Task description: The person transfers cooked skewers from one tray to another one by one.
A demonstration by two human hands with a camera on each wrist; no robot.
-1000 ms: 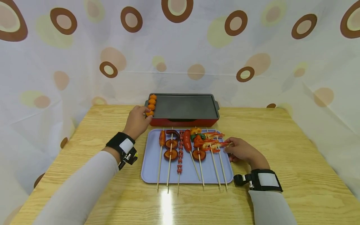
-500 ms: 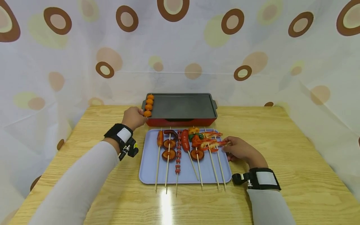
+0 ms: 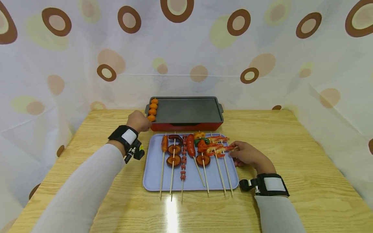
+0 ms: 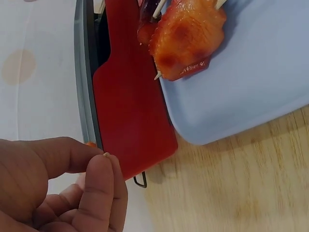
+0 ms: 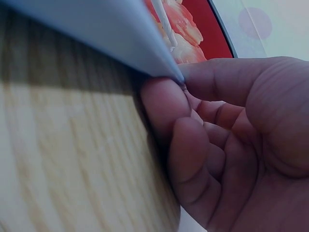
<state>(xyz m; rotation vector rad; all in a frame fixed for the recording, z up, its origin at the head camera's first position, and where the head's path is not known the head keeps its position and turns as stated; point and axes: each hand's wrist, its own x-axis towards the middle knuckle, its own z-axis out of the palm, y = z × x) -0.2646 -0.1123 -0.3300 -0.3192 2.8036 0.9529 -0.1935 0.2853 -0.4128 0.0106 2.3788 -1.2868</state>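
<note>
In the head view my left hand (image 3: 138, 121) is at the front left corner of the grill (image 3: 186, 110), beside a skewer of orange balls (image 3: 152, 111) lying along the grill's left side. The left wrist view shows its thumb and finger pinching the stick's pale tip (image 4: 106, 154). My right hand (image 3: 247, 153) grips the right rim of a pale lilac tray (image 3: 151, 171), thumb above and fingers below, as the right wrist view (image 5: 217, 130) shows. Shrimp skewers (image 3: 217, 149) lie on the tray close to that hand.
The tray also carries a sausage skewer (image 3: 190, 146), mushroom skewers (image 3: 174, 160) and a skewer of small red pieces (image 3: 183, 166). Stick ends project past its front rim. Wood-grain table (image 3: 291, 155) surrounds it, and a patterned cloth (image 3: 175, 51) hangs behind the grill.
My left hand has drawn back from the lowest orange ball to the stick's near end. The skewer stays on the grill's left side. My right hand keeps its hold on the tray.
</note>
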